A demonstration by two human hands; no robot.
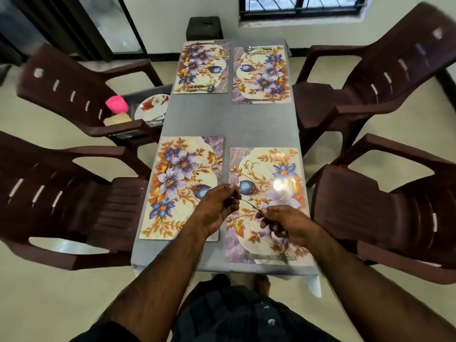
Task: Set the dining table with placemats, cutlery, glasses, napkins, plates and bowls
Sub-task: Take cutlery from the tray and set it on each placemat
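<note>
Where both hands (217,208) (288,223) meet, blurred cutlery (249,204) is hardly identifiable.

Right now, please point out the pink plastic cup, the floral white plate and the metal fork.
pink plastic cup (117,104): head view, its side wall.
floral white plate (152,107): head view, its painted centre.
metal fork (290,253): head view, its tines.

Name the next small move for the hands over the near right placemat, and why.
Probably lay the cutlery piece held between left hand and right hand on the near right placemat; both far placemats already carry cutlery.
</note>
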